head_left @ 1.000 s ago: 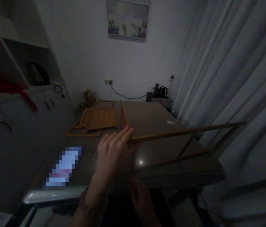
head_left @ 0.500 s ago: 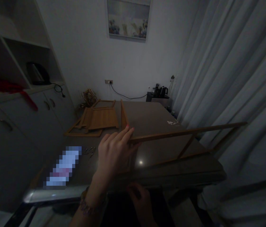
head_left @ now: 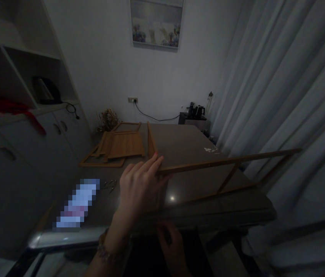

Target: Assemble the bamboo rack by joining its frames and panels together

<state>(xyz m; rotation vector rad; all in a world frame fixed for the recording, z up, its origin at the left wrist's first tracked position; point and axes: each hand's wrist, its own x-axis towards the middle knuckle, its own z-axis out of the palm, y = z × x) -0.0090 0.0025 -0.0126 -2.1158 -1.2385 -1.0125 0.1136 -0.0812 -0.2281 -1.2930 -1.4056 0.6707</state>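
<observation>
A long wooden frame (head_left: 225, 162) stands on edge on the dark table (head_left: 185, 144), reaching out to the right past the table's edge. My left hand (head_left: 139, 186) grips its near left end, fingers wrapped over the top rail. My right hand (head_left: 171, 246) is low at the table's front edge, below the frame's corner, in deep shadow; its fingers look curled, and what they hold is not visible. Small metal screws (head_left: 109, 185) lie on the table just left of my left hand.
More wooden frame parts and slatted panels (head_left: 119, 145) lie stacked at the far left of the table. A blurred-out flat item (head_left: 77, 204) lies near the front left. Cabinets with a kettle (head_left: 45, 90) stand left, curtains (head_left: 280, 96) right, a side table (head_left: 194, 115) behind.
My right hand has shifted slightly under the table's front edge. The frame and my left hand have stayed put.
</observation>
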